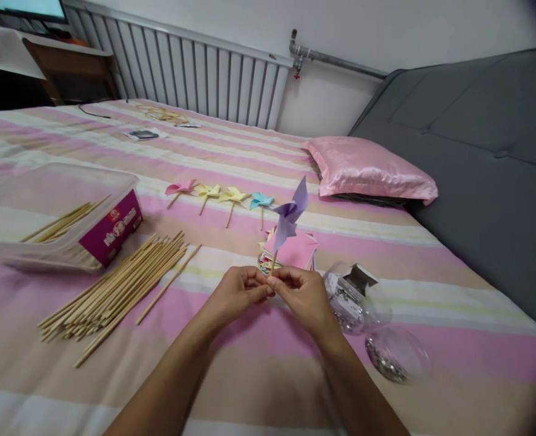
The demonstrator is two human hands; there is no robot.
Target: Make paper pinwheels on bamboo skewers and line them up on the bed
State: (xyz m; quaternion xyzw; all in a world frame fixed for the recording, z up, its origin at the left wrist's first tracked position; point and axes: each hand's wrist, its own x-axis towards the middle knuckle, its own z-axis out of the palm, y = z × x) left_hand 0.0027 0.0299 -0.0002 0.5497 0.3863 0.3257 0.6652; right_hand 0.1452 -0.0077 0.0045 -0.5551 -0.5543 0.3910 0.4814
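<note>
Striped bed point(386, 254): left hand point(235, 293) and right hand point(304, 297) pinch the purple pinwheel point(290, 218) stick closed-fingered; best kept upright, grip low.

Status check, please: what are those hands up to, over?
Left hand and right hand both pinch the stick of a purple pinwheel, held upright. Four finished pinwheels lie beyond it. Paper stack behind, pin jar beside the right hand; nothing blocking.

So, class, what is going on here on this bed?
A person's left hand and right hand together pinch the stick of a purple paper pinwheel, holding it upright. Four finished pinwheels lie in a row beyond. Wooden sticks lie to the left, coloured paper squares just behind the hands.
</note>
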